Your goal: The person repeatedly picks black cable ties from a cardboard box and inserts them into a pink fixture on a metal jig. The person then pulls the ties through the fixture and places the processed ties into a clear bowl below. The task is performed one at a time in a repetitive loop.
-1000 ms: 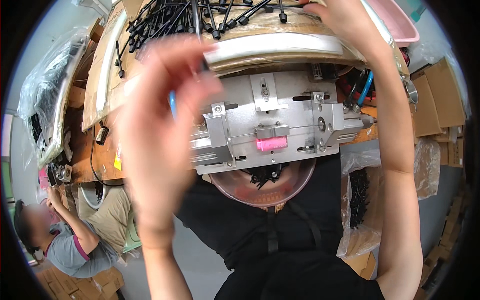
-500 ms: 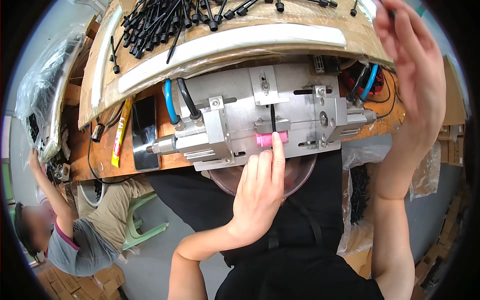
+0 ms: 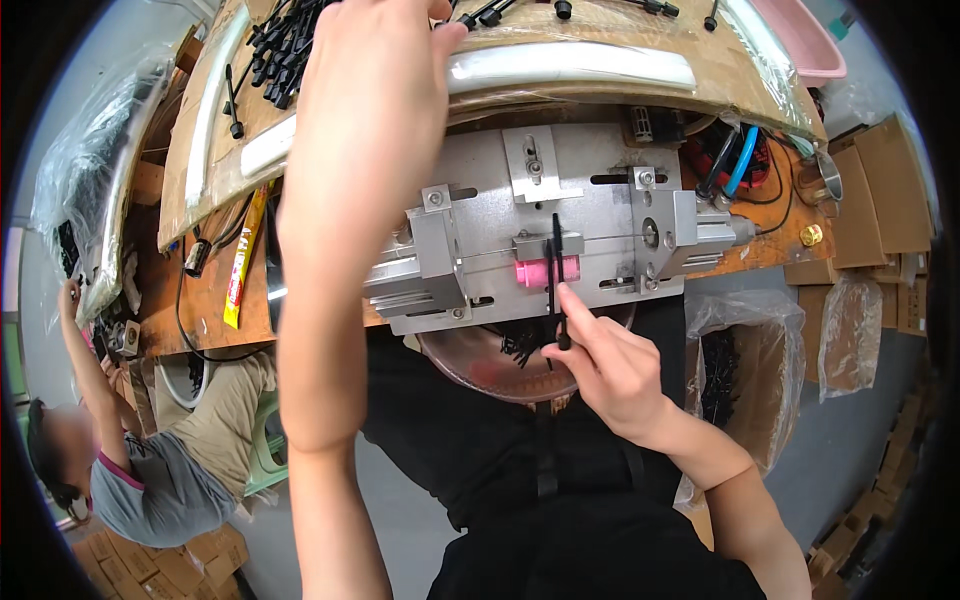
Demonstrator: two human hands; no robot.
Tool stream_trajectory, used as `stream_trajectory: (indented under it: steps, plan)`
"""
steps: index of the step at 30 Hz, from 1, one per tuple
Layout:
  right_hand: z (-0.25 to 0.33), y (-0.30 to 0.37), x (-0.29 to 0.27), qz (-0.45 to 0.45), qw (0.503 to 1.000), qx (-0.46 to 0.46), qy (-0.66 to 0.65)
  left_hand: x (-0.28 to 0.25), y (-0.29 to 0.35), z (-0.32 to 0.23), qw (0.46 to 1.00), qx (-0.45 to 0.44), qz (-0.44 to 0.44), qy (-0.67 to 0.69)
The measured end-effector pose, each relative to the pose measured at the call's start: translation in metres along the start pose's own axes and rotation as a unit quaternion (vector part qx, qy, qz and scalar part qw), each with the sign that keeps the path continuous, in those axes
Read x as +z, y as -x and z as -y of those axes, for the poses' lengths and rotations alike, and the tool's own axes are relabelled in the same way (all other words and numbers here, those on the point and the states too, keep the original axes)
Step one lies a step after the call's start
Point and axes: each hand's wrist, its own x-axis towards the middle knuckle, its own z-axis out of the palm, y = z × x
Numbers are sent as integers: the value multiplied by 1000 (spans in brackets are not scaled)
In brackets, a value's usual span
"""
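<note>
My left hand [image 3: 385, 60] reaches over the pile of black plastic rods with capped ends [image 3: 278, 65]. Its fingers are partly cut off by the upper edge, so I cannot see whether they grip one. In front of the metal fixture [image 3: 490, 180], my right hand [image 3: 620, 375] pinches a black rod [image 3: 563, 325] near its thick capped end, thin end pointing away from me. Another slim black rod [image 3: 550, 305] lies close along it, crossing the pink block [image 3: 530, 273] on the fixture; whether that one is held I cannot tell.
A translucent bowl [image 3: 455, 368] with black pieces sits below the fixture's front edge. Blue and black hoses [image 3: 741, 162] rise at the right. A yellow packet [image 3: 240, 265] lies on the wooden table. At the left, another person [image 3: 165, 490] works; cardboard boxes [image 3: 880, 190] stand right.
My left hand has gone from the pink block up to the rod pile. My right hand has come down from the upper right to the fixture's front, now with a black rod.
</note>
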Motion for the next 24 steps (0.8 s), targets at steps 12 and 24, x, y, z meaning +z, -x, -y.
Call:
stream_trajectory:
  steps: [12, 24]
  plan:
    - [8, -51, -39, 60, 993, -56, 85, -37, -38, -17, 962, -154, 217, 58]
    - [-48, -279, -50, 158, 906, -252, 301, -52, 45, -57, 984, -160, 56, 62]
